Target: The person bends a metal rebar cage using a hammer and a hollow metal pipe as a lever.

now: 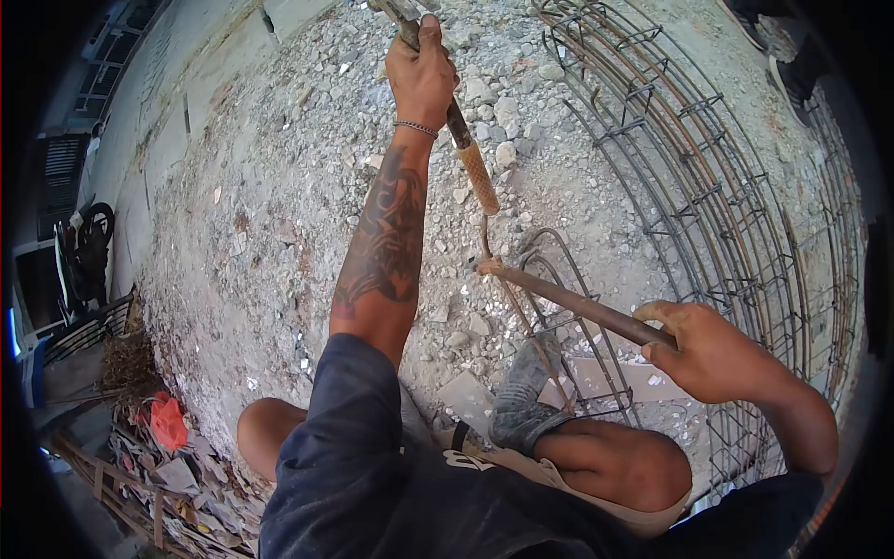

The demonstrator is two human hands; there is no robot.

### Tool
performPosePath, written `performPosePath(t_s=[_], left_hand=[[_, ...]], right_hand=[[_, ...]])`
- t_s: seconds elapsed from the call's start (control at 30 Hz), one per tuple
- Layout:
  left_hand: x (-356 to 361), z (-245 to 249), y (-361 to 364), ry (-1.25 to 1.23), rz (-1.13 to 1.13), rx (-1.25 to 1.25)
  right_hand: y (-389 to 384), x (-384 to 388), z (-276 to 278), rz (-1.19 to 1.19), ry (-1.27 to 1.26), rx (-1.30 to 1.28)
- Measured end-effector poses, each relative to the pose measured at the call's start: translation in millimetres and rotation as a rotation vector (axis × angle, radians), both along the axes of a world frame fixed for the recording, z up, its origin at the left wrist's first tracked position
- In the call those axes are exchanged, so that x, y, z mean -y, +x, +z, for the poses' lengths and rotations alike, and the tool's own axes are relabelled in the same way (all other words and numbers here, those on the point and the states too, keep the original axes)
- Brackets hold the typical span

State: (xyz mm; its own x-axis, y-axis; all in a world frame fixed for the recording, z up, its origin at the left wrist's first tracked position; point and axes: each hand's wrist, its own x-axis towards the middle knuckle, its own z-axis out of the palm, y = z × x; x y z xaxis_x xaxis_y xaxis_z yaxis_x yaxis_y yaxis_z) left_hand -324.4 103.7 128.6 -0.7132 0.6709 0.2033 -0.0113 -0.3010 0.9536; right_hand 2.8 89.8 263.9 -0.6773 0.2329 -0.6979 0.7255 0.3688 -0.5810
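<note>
My left hand [424, 74] is stretched far forward, closed round a dark metal-shafted tool with a tan textured grip [479, 179] at its near end. The tool's far end runs off the top edge. My right hand [703, 349] holds the near end of a rusty metal bar [582, 306]. The bar's far tip meets a thin bent steel rod beside a small rebar cage [596, 345]; how they join is hard to make out. This cage has curved bars and lies between my knees, just below the tan grip.
Long tied rebar cages [689, 158] lie along the right. Rubble [307, 158] covers the ground. A red plastic bag [169, 422] sits among debris at lower left, and a motorbike [88, 247] is parked at far left. Another person's shoe [780, 79] shows at upper right.
</note>
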Motion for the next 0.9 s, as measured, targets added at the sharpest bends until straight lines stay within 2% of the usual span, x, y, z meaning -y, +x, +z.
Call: performPosePath(t_s=[0.1, 0.13, 0.23, 0.33, 0.47, 0.57, 0.7, 0.77, 0.83, 0.9], left_hand=[[4.7, 4.0, 3.0, 0.048, -0.021, 0.000], [5.8, 5.0, 4.6, 0.033, -0.012, -0.003], [8.4, 3.3, 7.4, 0.037, 0.008, -0.018], [6.6, -2.6, 6.6, -0.025, 0.037, -0.140], [8.3, -11.0, 11.7, -0.045, 0.042, -0.129], [12.9, -13.2, 23.4, -0.040, 0.015, -0.121], [22.2, -9.3, 49.5, -0.027, -0.007, -0.123], [27.8, 0.3, 58.9, -0.063, -0.024, -0.152], [31.6, 4.4, 64.2, -0.003, -0.080, -0.074], [37.6, 12.4, 72.9, -0.103, -0.179, -0.096]], right_hand=[[-24.5, -9.1, 8.2, -0.039, -0.084, 0.129], [-19.9, -6.5, 5.8, 0.052, 0.009, 0.073], [-12.4, 4.2, 5.7, 0.002, 0.009, 0.036], [-5.4, 10.2, 4.1, -0.018, 0.006, 0.082], [2.8, 18.7, -8.8, 0.006, 0.050, 0.064], [12.3, 26.2, -15.6, 0.020, 0.125, -0.057], [17.4, 50.6, -19.0, -0.060, 0.057, 0.135], [39.6, 67.7, -40.4, -0.112, 0.070, 0.124], [59.2, 77.5, -61.1, -0.188, 0.038, 0.064], [65.5, 84.5, -73.3, -0.250, 0.008, -0.093]])
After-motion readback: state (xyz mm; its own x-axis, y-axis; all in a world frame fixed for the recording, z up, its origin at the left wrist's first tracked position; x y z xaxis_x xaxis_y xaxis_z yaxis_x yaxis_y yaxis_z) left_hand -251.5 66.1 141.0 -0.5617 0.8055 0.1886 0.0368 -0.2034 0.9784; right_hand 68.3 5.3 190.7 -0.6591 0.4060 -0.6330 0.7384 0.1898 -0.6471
